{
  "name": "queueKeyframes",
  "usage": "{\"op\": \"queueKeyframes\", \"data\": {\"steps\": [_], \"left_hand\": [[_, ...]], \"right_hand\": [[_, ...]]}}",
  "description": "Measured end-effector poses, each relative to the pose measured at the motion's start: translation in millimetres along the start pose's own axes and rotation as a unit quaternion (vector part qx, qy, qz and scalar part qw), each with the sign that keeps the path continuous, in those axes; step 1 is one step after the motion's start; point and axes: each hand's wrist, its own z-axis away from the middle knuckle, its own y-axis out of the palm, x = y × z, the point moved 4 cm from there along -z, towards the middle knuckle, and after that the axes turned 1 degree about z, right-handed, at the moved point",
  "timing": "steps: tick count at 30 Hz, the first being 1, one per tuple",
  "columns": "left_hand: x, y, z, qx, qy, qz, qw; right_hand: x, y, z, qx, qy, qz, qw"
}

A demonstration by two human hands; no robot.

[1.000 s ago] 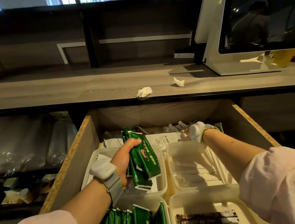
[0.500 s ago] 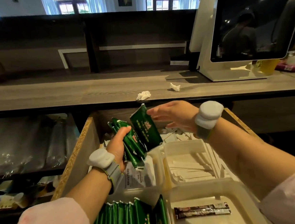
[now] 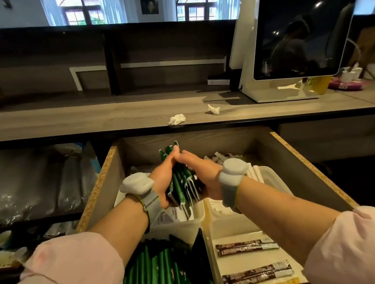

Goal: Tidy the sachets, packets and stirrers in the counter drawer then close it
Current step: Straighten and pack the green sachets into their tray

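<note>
The wooden counter drawer (image 3: 100,189) stands pulled out below the counter. My left hand (image 3: 162,179) and my right hand (image 3: 201,176) press together from both sides on a bundle of green packets (image 3: 182,187), held above the far left plastic tub (image 3: 199,210). More green packets (image 3: 156,276) stand in rows in the near left tub. Brown stick sachets (image 3: 246,247) lie in the near right tub (image 3: 214,234). White stirrers (image 3: 255,174) fill the far right tub, and loose ones lie at the drawer's back.
Two crumpled tissues (image 3: 177,119) lie on the counter (image 3: 68,119) above the drawer. A white screen terminal (image 3: 301,34) stands at the right. Open shelving with plastic-wrapped stock (image 3: 35,187) sits left of the drawer.
My right hand came back from the drawer's far end with a green packet and added it to the bundle. Both hands now clasp the bundle together, lower over the tub.
</note>
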Motion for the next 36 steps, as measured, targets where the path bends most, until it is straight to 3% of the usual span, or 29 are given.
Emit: {"op": "queueKeyframes", "data": {"steps": [2,4,8,11,14,16,17,18,20,23,27,29,34,36], "left_hand": [[5.4,2.3,8.7,-0.012,0.008,-0.003,1.0],[12.9,0.0,15.3,-0.023,-0.004,0.061,0.998],[21.4,-12.5,21.9,-0.022,-0.017,0.082,0.996],[27.5,-15.0,27.9,-0.003,-0.036,0.024,0.999],[24.1,-19.4,28.5,-0.059,-0.002,-0.056,0.997],[22.8,-25.3,33.8,-0.097,-0.012,-0.173,0.98],[22.9,-24.8,40.1,-0.085,-0.025,-0.273,0.958],[26.8,-23.6,43.0,-0.054,-0.032,-0.402,0.914],[42.3,-12.4,50.3,0.034,-0.024,-0.62,0.784],[72.5,-6.5,58.5,0.125,-0.071,-0.732,0.666],[88.5,-22.8,62.6,0.045,-0.095,-0.841,0.53],[86.8,-28.6,66.1,0.06,-0.114,-0.871,0.474],[83.6,-46.3,55.8,0.133,-0.182,-0.845,0.484],[82.8,-49.2,53.6,0.142,-0.171,-0.868,0.443]], "right_hand": [[-4.8,4.6,6.7,0.028,-0.011,-0.003,1.0],[-12.4,12.0,13.4,0.056,-0.007,-0.022,0.998],[-27.7,18.8,17.3,0.059,0.029,-0.049,0.997],[-34.5,16.7,16.5,0.044,0.078,-0.028,0.996],[-32.0,8.5,20.4,0.024,0.108,-0.03,0.993],[-25.3,-3.5,25.9,-0.007,0.106,-0.051,0.993],[-22.1,-9.5,29.7,-0.02,0.109,-0.065,0.992],[-19.8,-14.3,32.8,-0.027,0.112,-0.076,0.99],[-21.4,-19.1,36.0,-0.031,0.118,-0.077,0.989],[-29.1,-10.6,35.6,-0.01,0.125,-0.06,0.99],[-40.2,-2.0,33.1,0.004,0.141,-0.043,0.989],[-44.5,1.6,33.3,0.02,0.152,-0.039,0.987],[-55.0,17.2,37.9,0.057,0.172,-0.008,0.983],[-61.1,22.9,41.7,0.077,0.18,0.033,0.98]]}}
